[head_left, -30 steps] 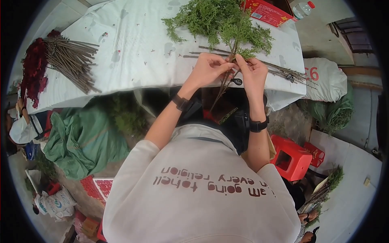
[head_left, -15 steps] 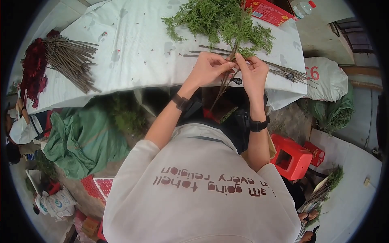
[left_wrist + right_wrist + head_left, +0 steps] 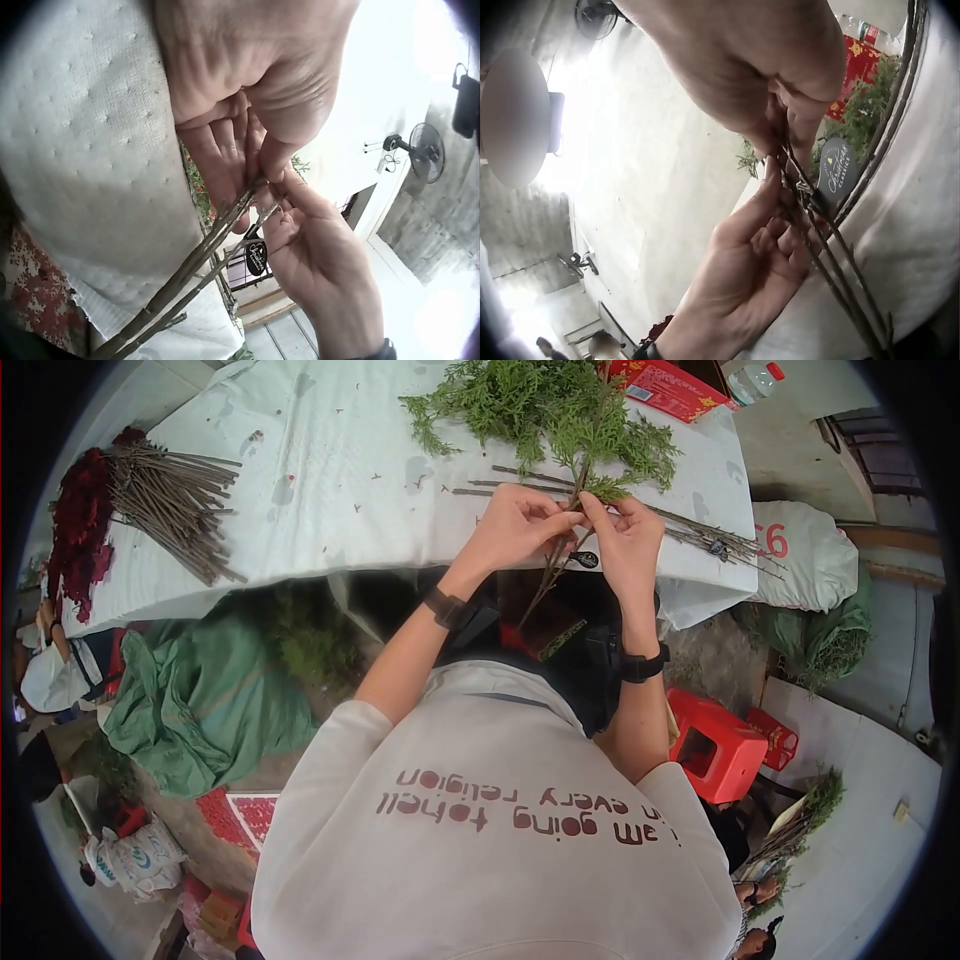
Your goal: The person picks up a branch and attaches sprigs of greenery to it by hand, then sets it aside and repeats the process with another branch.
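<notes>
Still, left hand and right hand pinch the leafy stems, scarcely moved from a second ago.

hidden: pinched stretch of the thin brown woody stems, behind the fingers | cut off, head view's top edge: feathery green foliage, red printed cardboard box | too small, head view: lettering on black oval tag | blurred, right wrist view: pale oval shape at left edge, identity unclear
</notes>
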Tool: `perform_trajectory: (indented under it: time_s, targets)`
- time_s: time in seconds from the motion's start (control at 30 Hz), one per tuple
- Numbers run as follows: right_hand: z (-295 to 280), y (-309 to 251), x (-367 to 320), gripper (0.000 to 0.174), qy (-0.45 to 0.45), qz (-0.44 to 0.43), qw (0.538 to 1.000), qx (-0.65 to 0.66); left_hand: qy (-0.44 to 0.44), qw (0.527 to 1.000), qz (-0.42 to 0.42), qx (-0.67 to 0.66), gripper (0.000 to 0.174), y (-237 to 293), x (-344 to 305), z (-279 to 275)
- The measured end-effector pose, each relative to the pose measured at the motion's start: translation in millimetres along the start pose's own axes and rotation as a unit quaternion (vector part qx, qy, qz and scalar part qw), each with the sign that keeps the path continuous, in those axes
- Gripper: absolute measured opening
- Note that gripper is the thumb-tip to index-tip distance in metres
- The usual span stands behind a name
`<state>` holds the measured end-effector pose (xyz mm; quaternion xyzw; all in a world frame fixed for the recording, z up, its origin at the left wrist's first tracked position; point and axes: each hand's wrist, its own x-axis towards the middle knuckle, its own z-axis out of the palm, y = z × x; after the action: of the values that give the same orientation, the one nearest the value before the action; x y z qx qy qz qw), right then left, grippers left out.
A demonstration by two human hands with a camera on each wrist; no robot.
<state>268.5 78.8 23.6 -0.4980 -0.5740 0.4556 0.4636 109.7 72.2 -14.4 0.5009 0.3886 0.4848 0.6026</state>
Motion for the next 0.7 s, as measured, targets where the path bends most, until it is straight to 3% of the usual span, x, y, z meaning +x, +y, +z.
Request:
perform_trajectory:
  time_s: [0.7]
  targets:
    - [1.7, 1.3, -0.8, 0.017, -0.006, -0.005, 1.0, 0.012, 0.006, 1.0, -0.006, 0.0, 0.016, -3.1, -0.3, 0.2]
